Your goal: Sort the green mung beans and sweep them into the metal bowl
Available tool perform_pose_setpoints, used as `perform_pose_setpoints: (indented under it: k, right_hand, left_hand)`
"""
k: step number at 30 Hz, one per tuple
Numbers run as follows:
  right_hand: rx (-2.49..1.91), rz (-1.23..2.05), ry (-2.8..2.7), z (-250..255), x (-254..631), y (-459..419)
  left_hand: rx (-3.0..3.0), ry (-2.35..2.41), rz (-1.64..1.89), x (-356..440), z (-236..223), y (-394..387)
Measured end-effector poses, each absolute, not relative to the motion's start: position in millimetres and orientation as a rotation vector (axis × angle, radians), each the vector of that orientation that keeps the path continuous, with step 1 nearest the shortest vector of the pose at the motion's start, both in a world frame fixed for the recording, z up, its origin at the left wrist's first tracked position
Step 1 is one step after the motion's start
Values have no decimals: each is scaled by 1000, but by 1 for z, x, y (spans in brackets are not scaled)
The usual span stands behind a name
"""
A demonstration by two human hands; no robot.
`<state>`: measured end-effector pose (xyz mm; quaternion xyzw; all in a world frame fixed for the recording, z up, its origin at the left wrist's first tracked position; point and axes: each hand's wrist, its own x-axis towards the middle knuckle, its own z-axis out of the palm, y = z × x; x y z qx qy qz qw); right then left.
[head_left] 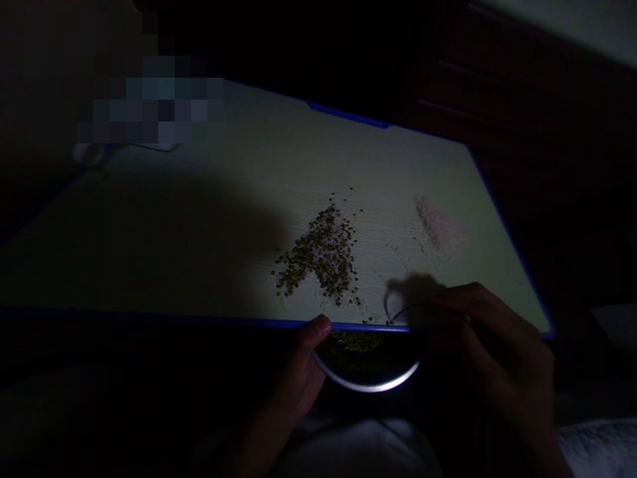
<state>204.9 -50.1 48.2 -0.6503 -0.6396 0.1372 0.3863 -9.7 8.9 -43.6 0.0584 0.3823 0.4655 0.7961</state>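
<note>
Left hand (298,372) on seed-filled metal bowl (365,386)

The left hand (303,372) and right hand (497,345) hold a shallow metal bowl (365,387).

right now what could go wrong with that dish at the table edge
The round dish is held against the blue edge of the board by the left hand and right hand, so a slip might spill its green seeds. Loose seeds near the edge could also miss the dish and drop below the board.
</note>
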Motion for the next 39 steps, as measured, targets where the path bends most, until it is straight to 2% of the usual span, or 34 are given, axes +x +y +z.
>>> perform_pose_setpoints:
  k: [10, 30, 39]
  right_hand:
    - [-1587, 406, -1655, 46, 198, -45]
    - [-1646, 241, -1650, 45, 187, -43]
    - [-1485, 350, -1750, 50, 182, -36]
  left_hand:
    - [109, 835, 951, -11, -44, 9]
    - [95, 823, 982, -10, -44, 9]
    - [122, 842, 947, -10, -41, 10]
